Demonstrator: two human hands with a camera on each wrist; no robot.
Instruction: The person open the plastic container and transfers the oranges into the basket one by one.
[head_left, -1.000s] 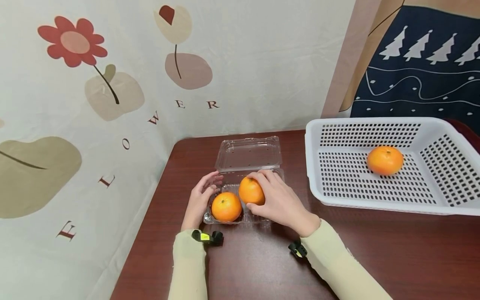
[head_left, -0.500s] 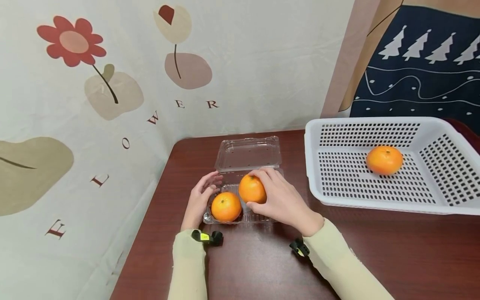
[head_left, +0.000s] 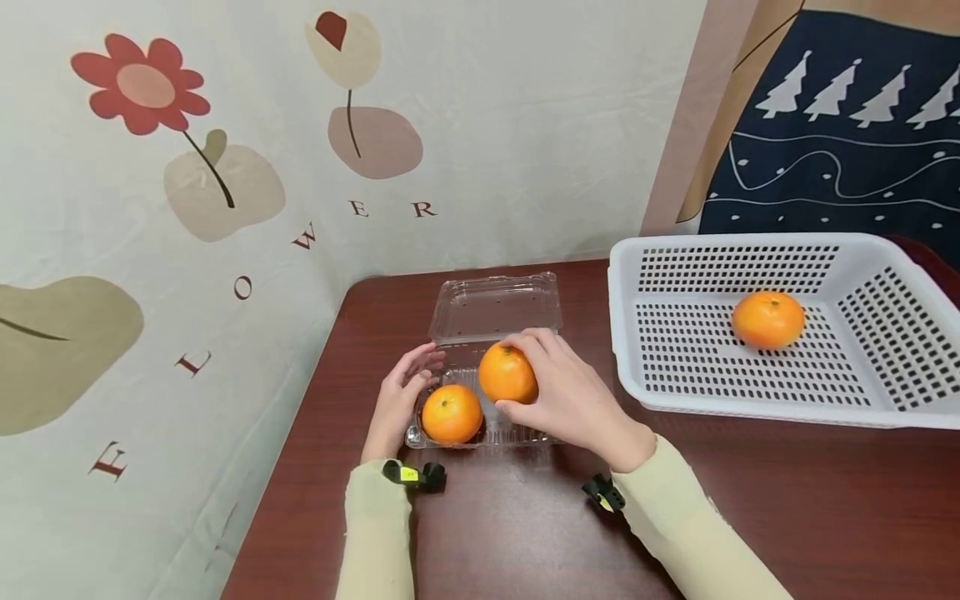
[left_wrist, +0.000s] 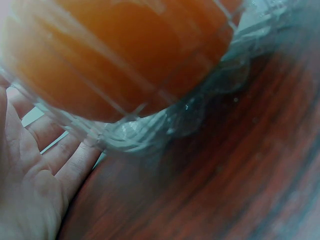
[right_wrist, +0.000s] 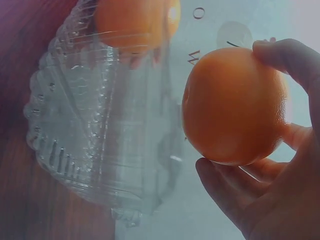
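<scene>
My right hand (head_left: pixel 573 400) grips an orange (head_left: pixel 507 374) between thumb and fingers; the right wrist view shows this orange (right_wrist: pixel 235 106) lifted above the clear plastic clamshell box (right_wrist: pixel 75 120). A second orange (head_left: pixel 452 414) sits in the left part of the box (head_left: pixel 517 437), whose lid (head_left: pixel 497 307) lies folded back. At the box's left side rests my left hand (head_left: pixel 399 408), its fingers fairly straight. In the left wrist view the fingers (left_wrist: pixel 75 160) touch the outside of the box wall, with the orange (left_wrist: pixel 125 60) behind the plastic.
On the right stands a white perforated basket (head_left: pixel 630 367) with one orange (head_left: pixel 768 320) in it. A dark red-brown table (head_left: pixel 495 533) carries everything. Behind it hangs a pale cloth (head_left: pixel 525 167) printed with flowers and letters.
My right hand has raised its orange up out of the box, slightly toward the right. The left hand and the other oranges stay where they were.
</scene>
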